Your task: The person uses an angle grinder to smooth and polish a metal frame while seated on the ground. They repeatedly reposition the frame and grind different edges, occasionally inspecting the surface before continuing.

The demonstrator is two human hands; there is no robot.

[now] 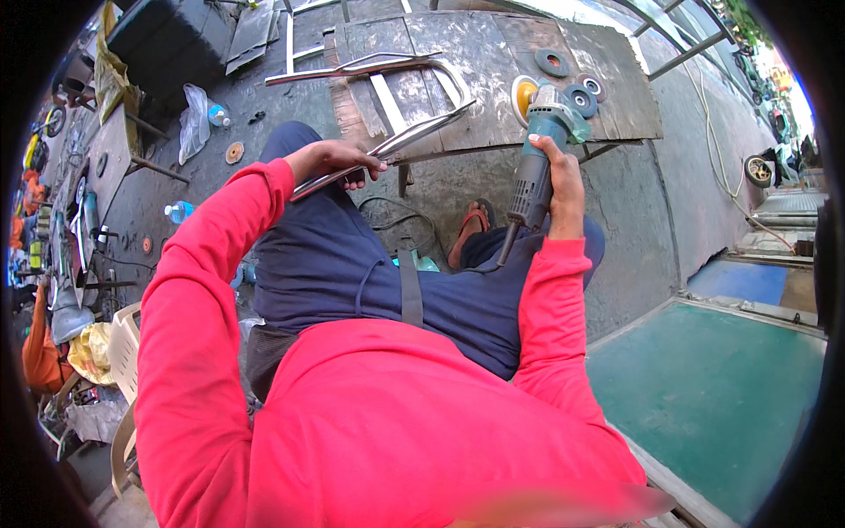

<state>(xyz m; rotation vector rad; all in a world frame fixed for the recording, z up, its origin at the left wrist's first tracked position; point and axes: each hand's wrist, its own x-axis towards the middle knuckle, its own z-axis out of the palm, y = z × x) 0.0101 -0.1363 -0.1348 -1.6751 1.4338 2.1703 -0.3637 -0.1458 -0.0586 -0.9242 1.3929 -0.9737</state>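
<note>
My left hand [341,163] is closed round the near leg of a bent shiny metal tube [427,128]. The tube's U-shaped bend and far leg lie over a worn wooden bench [502,128]. In my right hand [565,183] is a teal and dark grey angle grinder [532,187], gripped by its body. Its head, fitted with a yellow and white disc [524,99], is over the bench's near right part. The disc appears apart from the tube. Beside the grinder head, several loose grinding discs [552,62] lie on the bench.
A cord [427,220] curls on the floor under the bench. A plastic bag [194,123] and water bottles [179,211] lie to the left, near a cream plastic chair [126,352]. A green panel [704,392] is at the right. Metal frames stand beyond the bench.
</note>
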